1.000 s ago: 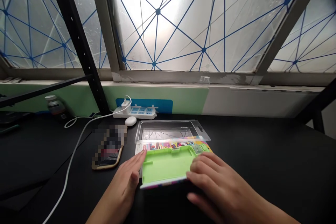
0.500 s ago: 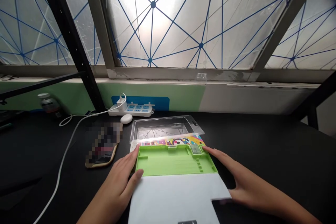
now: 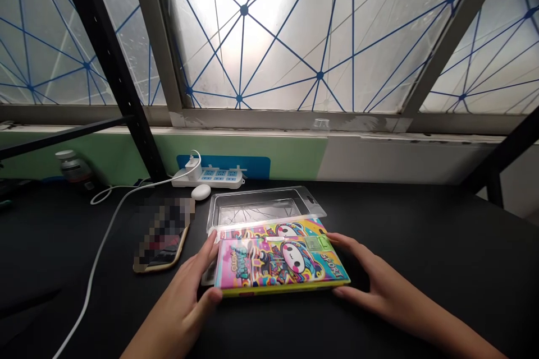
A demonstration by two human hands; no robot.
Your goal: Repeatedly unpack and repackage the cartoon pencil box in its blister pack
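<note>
Two hands hold a brightly printed case (image 3: 278,263) toward the near side of a black desk (image 3: 421,258), below a window (image 3: 269,39) webbed with blue lines. The left hand (image 3: 189,286) frames the case's left end, thumb parted from the fingers, its tip at the near corner and the fingers, close together, reaching toward the far one. The right hand (image 3: 368,277) grips the opposite end likewise, thumb at the near corner, fingertips at the far. The lid is down, showing cartoon art, the word "SPORT" and a small green panel near the far right corner; whatever is inside is hidden. Just behind, partly covered by the case, lie a clear shell (image 3: 261,208) and a card (image 3: 256,230) with similar artwork. To an onlooker, the case appears to be out of its packaging and closed, both of those steps done; what is left is the release, as neither hand is off it. Whether its underside rests flat cannot be told from here. To the left, a phone (image 3: 164,247), its screen blurred, lies beside a white cord (image 3: 96,263).
</note>
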